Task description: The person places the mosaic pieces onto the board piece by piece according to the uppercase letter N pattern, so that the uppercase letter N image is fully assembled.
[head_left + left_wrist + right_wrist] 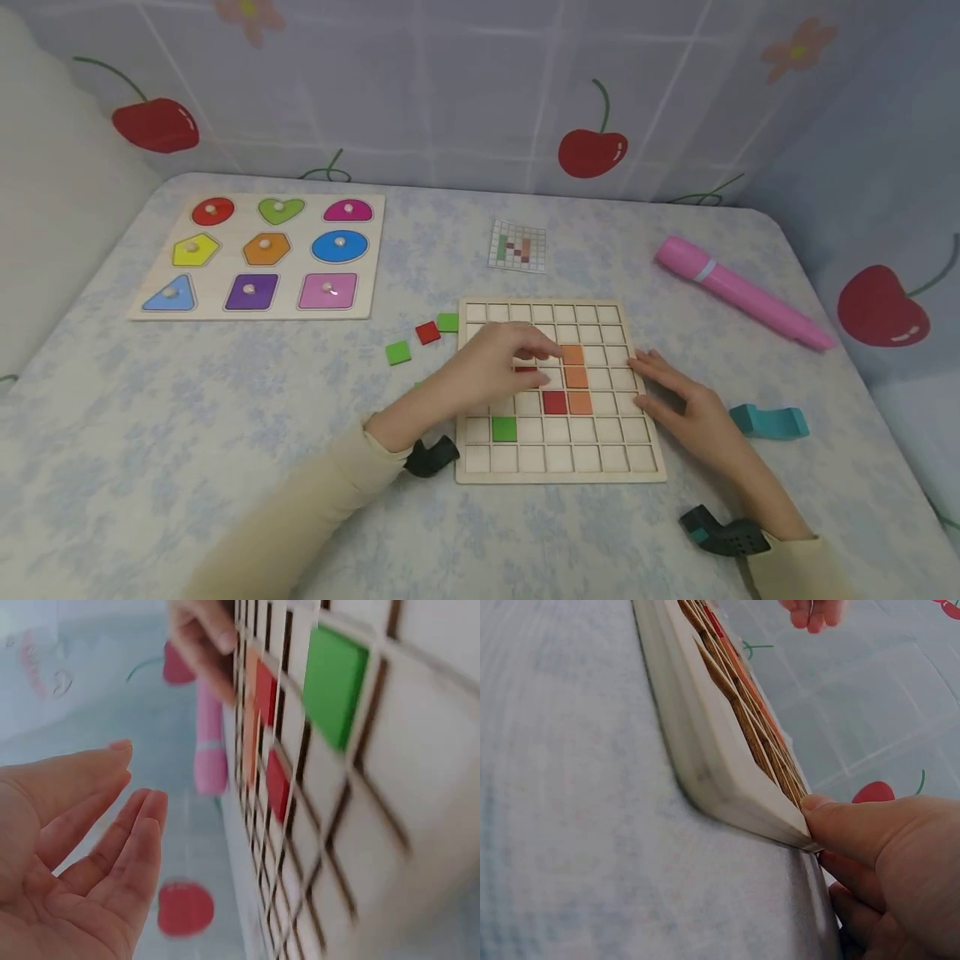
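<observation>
Wooden grid [596,430], left hand [504,363] above, right hand [693,414] touching edge

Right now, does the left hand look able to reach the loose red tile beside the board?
Probably yes: the left hand seems to hold nothing, and the red tile lies uncovered just left of the board. Green tiles are close by, but none lies on top.

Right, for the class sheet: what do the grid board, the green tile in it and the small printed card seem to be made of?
Grid board: probably wood, pale and matte, with brown, cut-looking edges inside.
Green tile: painted wood or plastic; even, smooth-looking colour, no grain showing.
Printed card: seemingly paper, as it looks flat and thin; whether glossy is unclear.
</observation>
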The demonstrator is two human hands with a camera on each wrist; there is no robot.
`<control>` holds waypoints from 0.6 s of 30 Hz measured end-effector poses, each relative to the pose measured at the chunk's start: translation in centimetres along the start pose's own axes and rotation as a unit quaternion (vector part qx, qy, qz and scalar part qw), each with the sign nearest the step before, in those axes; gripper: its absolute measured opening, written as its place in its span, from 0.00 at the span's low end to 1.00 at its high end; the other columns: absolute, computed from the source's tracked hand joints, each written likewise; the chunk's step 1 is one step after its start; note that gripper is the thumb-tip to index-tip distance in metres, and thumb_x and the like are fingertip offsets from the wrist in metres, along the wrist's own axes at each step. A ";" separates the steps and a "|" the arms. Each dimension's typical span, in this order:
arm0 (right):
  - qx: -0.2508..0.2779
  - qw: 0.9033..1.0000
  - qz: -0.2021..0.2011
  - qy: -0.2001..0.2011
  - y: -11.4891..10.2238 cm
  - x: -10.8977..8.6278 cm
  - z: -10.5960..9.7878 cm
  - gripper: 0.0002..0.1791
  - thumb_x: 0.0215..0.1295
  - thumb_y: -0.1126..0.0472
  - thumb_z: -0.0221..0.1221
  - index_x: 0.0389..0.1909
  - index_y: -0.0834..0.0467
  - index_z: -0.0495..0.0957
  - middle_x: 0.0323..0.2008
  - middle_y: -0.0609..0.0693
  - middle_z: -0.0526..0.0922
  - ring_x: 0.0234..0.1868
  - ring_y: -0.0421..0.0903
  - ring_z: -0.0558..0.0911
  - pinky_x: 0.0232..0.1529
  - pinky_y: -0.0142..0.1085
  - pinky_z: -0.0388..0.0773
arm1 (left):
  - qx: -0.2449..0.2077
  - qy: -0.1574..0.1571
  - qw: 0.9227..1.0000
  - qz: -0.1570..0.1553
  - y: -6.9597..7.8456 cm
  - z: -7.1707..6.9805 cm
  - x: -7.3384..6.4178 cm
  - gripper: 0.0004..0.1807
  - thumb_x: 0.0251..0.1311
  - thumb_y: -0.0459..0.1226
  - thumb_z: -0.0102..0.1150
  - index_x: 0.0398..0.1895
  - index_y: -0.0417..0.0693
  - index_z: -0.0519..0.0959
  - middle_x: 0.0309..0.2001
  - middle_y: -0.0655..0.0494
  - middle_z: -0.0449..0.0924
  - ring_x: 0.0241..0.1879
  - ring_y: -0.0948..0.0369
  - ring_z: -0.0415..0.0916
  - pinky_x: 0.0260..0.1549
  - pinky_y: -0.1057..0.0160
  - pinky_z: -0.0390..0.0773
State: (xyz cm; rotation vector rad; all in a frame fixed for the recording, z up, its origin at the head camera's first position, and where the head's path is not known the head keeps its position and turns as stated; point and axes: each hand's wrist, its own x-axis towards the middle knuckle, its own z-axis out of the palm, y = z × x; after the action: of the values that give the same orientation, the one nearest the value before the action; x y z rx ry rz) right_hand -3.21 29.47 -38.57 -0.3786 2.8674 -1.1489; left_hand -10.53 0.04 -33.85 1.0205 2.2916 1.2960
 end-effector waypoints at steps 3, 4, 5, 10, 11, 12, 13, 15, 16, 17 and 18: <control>0.001 1.000 -0.003 0.000 0.0 0.1 0.0 0.27 0.64 0.62 0.59 0.65 0.57 0.67 0.67 0.57 0.61 0.68 0.57 0.53 0.61 0.48 0.55 | -0.003 0.054 0.998 -0.026 -1.0 -2.3 -1.9 0.17 0.55 0.29 0.64 0.49 0.40 0.80 0.46 0.50 0.78 0.46 0.54 0.74 0.47 0.60 0.74; 0.002 1.000 -0.004 -0.001 0.0 0.2 0.1 0.27 0.64 0.62 0.59 0.65 0.57 0.67 0.67 0.57 0.61 0.68 0.57 0.53 0.61 0.48 0.55 | -0.001 0.074 0.996 -0.041 -1.6 -3.0 -2.7 0.17 0.54 0.30 0.65 0.49 0.40 0.80 0.46 0.50 0.78 0.45 0.54 0.74 0.47 0.60 0.74; 0.002 1.000 -0.005 -0.002 0.0 0.2 0.1 0.27 0.64 0.62 0.59 0.65 0.57 0.67 0.67 0.57 0.61 0.68 0.57 0.53 0.61 0.48 0.55 | 0.003 0.091 0.994 -0.052 -2.3 -3.7 -3.4 0.17 0.54 0.29 0.65 0.49 0.40 0.80 0.46 0.50 0.78 0.45 0.53 0.74 0.47 0.59 0.74; -0.002 1.000 0.007 -0.002 0.1 0.1 0.2 0.28 0.64 0.60 0.60 0.65 0.56 0.68 0.67 0.56 0.61 0.68 0.56 0.54 0.60 0.52 0.55 | 0.033 0.141 0.983 -0.109 -5.4 -6.1 -6.7 0.18 0.53 0.30 0.66 0.49 0.40 0.80 0.46 0.50 0.79 0.45 0.53 0.75 0.47 0.56 0.75; -0.003 1.000 0.010 -0.002 0.1 0.0 0.2 0.28 0.64 0.60 0.60 0.65 0.56 0.68 0.67 0.56 0.61 0.68 0.56 0.54 0.60 0.53 0.55 | 0.036 0.143 0.982 -0.114 -5.9 -6.4 -7.3 0.18 0.53 0.29 0.66 0.49 0.39 0.80 0.46 0.49 0.78 0.45 0.53 0.75 0.48 0.55 0.74; -0.002 1.000 0.011 -0.002 0.1 0.0 0.2 0.28 0.64 0.60 0.60 0.65 0.56 0.68 0.67 0.56 0.61 0.68 0.56 0.54 0.60 0.53 0.55 | 0.039 0.144 0.981 -0.121 -6.3 -6.7 -7.7 0.18 0.52 0.29 0.66 0.49 0.39 0.80 0.46 0.49 0.78 0.46 0.53 0.75 0.48 0.55 0.74; -0.002 1.000 0.012 -0.002 0.1 0.0 0.2 0.28 0.64 0.60 0.60 0.65 0.56 0.68 0.67 0.56 0.61 0.68 0.56 0.54 0.60 0.54 0.55 | 0.041 0.142 0.981 -0.126 -6.7 -6.9 -8.1 0.19 0.52 0.29 0.66 0.49 0.38 0.80 0.47 0.48 0.78 0.47 0.52 0.74 0.49 0.54 0.73; -0.001 1.000 0.010 0.000 0.0 -0.1 0.2 0.28 0.64 0.61 0.60 0.65 0.56 0.68 0.67 0.57 0.61 0.68 0.56 0.54 0.61 0.51 0.55 | 0.050 0.129 0.981 -0.139 -7.3 -7.3 -8.7 0.21 0.52 0.29 0.66 0.51 0.38 0.79 0.48 0.47 0.77 0.48 0.52 0.73 0.50 0.53 0.72; 0.000 1.000 0.008 0.000 0.0 -0.1 0.2 0.28 0.64 0.61 0.60 0.65 0.56 0.68 0.67 0.57 0.61 0.68 0.56 0.54 0.62 0.49 0.55 | 0.054 0.121 0.981 -0.145 -7.5 -7.4 -8.9 0.22 0.51 0.29 0.67 0.52 0.39 0.78 0.48 0.48 0.77 0.48 0.52 0.73 0.51 0.53 0.71; 0.000 1.000 0.005 0.002 0.0 -0.1 0.2 0.28 0.64 0.61 0.60 0.65 0.57 0.68 0.67 0.57 0.61 0.68 0.57 0.54 0.62 0.46 0.55 | 0.059 0.113 0.981 -0.149 -7.7 -7.5 -9.0 0.23 0.51 0.29 0.67 0.53 0.39 0.77 0.48 0.48 0.76 0.48 0.53 0.72 0.51 0.53 0.71; 0.001 1.000 0.003 0.003 0.0 -0.1 0.2 0.28 0.64 0.61 0.60 0.65 0.57 0.68 0.66 0.57 0.61 0.68 0.56 0.54 0.63 0.42 0.54 | 0.064 0.105 0.980 -0.154 -7.9 -7.5 -9.1 0.24 0.51 0.29 0.67 0.54 0.39 0.77 0.47 0.48 0.76 0.48 0.53 0.72 0.51 0.53 0.71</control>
State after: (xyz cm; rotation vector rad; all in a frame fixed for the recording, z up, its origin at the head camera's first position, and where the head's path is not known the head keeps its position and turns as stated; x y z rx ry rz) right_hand -3.14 29.37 -38.70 -0.3667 2.8702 -1.1525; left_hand -11.86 -13.68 -37.06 0.5528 2.5922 1.1877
